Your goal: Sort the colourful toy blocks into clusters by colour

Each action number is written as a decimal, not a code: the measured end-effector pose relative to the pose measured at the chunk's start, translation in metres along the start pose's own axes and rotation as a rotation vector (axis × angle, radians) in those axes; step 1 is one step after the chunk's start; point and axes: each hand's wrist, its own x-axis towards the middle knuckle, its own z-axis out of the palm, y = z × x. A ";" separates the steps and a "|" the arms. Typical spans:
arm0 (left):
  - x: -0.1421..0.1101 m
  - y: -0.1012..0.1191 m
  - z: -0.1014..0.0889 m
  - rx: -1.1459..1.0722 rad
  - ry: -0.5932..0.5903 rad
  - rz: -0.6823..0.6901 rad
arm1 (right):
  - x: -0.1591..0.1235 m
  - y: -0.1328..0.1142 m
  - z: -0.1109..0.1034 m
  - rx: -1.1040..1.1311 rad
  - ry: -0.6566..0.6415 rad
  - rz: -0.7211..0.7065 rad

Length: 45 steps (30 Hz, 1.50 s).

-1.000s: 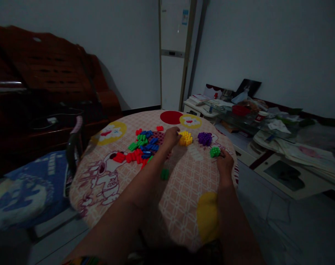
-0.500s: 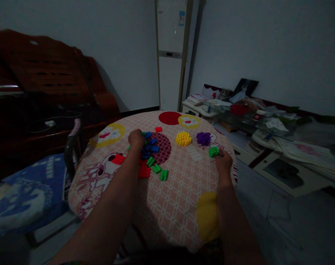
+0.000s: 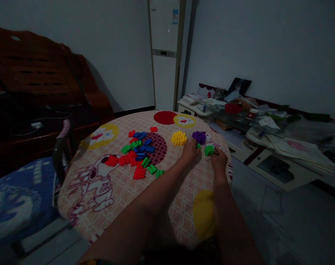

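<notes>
On a round table with a cartoon-print cloth (image 3: 106, 184) lie loose red, green and blue plastic pieces (image 3: 138, 154). A yellow cluster (image 3: 178, 138), a purple cluster (image 3: 199, 137) and a green cluster (image 3: 209, 149) sit at the far right. My left hand (image 3: 189, 152) is closed on a small green piece, brought right beside the green cluster. My right hand (image 3: 218, 160) pinches that green cluster from the near right side.
A dark wooden sofa (image 3: 32, 84) stands at left, with a chair and blue cushion (image 3: 21, 195) near the table. A tall white cabinet (image 3: 164, 55) is at the back. A low glass table with clutter (image 3: 252, 117) is at right.
My left hand left the loose pile at left, carrying a green piece, and moved right to the green cluster. My right hand stayed on that cluster.
</notes>
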 end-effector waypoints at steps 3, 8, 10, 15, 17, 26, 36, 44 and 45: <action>-0.005 0.005 0.022 -0.053 -0.012 -0.033 | 0.000 -0.001 -0.001 -0.016 -0.006 0.004; -0.004 0.004 0.028 -0.110 -0.084 -0.003 | 0.000 0.000 0.000 -0.026 -0.004 -0.003; 0.001 0.004 0.027 -0.101 -0.122 0.015 | 0.000 0.000 0.000 -0.024 -0.007 -0.007; 0.011 0.007 0.032 -0.063 -0.139 0.025 | 0.000 -0.001 -0.001 -0.035 0.000 -0.020; 0.012 0.009 0.036 -0.062 -0.125 0.020 | 0.001 -0.001 -0.002 -0.046 -0.006 -0.019; 0.013 -0.001 0.001 -0.069 -0.122 0.023 | 0.000 -0.002 -0.003 -0.049 0.005 -0.022; -0.010 -0.127 -0.162 0.250 0.289 -0.378 | 0.001 0.001 -0.001 -0.031 0.008 -0.010; -0.051 -0.181 -0.185 0.382 0.102 -0.652 | 0.003 0.003 -0.001 -0.055 -0.016 -0.020; -0.051 -0.181 -0.183 0.387 0.110 -0.638 | 0.003 0.003 -0.001 -0.053 -0.015 -0.019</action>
